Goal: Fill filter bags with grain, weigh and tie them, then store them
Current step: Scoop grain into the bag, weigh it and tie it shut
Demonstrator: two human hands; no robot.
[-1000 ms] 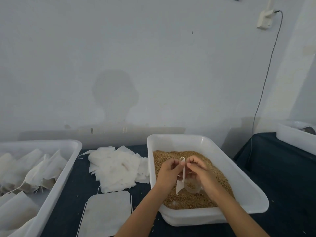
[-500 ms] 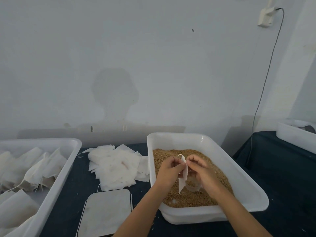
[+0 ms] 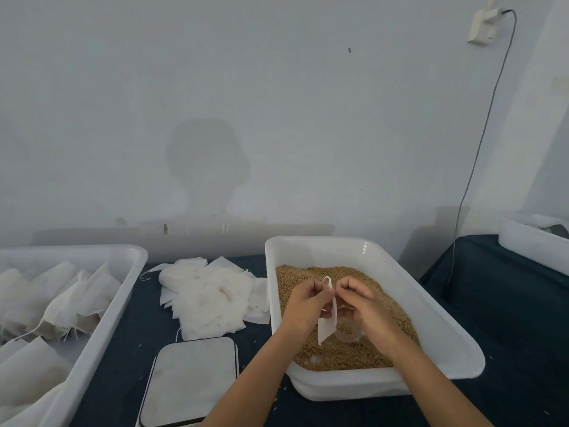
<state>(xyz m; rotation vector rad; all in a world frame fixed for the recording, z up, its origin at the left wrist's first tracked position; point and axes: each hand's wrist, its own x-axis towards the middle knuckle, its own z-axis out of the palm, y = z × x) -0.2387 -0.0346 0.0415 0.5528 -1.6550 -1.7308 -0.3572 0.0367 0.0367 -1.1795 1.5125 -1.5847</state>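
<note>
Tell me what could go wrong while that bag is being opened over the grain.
1. Both hands, left hand and right hand, pinch only the filter bag's top edge; thin material might tear or slip into the grain.
2. The clear scoop sits directly beneath; knocking it could bury it or flick grain over the tub rim.

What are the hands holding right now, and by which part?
Both the left hand and right hand pinch one filter bag at its top edge; it hangs over the grain.
</note>
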